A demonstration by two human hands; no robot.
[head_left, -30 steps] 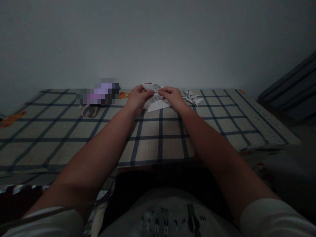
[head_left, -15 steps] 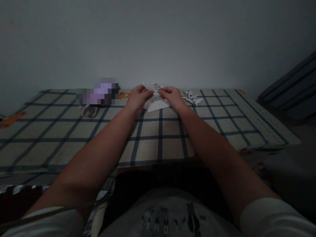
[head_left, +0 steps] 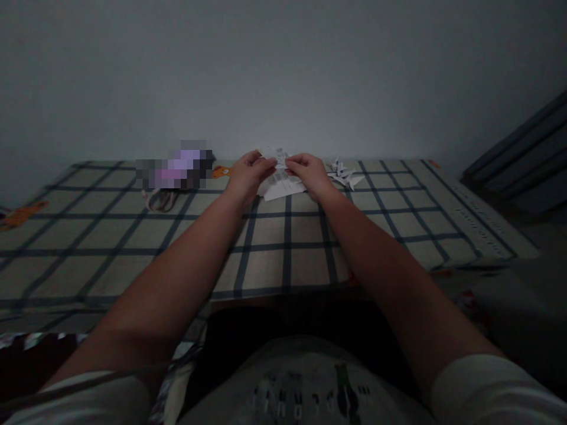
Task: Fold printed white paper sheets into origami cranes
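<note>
A small piece of printed white paper [head_left: 275, 157] is pinched between my two hands above the far part of a checked cloth [head_left: 283, 236]. My left hand [head_left: 248, 172] grips its left side with closed fingers. Closed on its right side is my right hand [head_left: 310, 171]. Below the held piece, more white paper [head_left: 283, 188] lies flat on the cloth. Just right of my right hand rest folded white paper shapes [head_left: 344, 174] with pointed tips.
A blurred purple object [head_left: 177, 168] lies at the far left near the wall, with a looped cord [head_left: 158, 199] in front of it. Orange prints [head_left: 18, 213] mark the cloth. A dark striped surface [head_left: 518, 165] rises at the right.
The paper between my fingers has been turned and reshaped slightly. Both hands stay in the same place.
</note>
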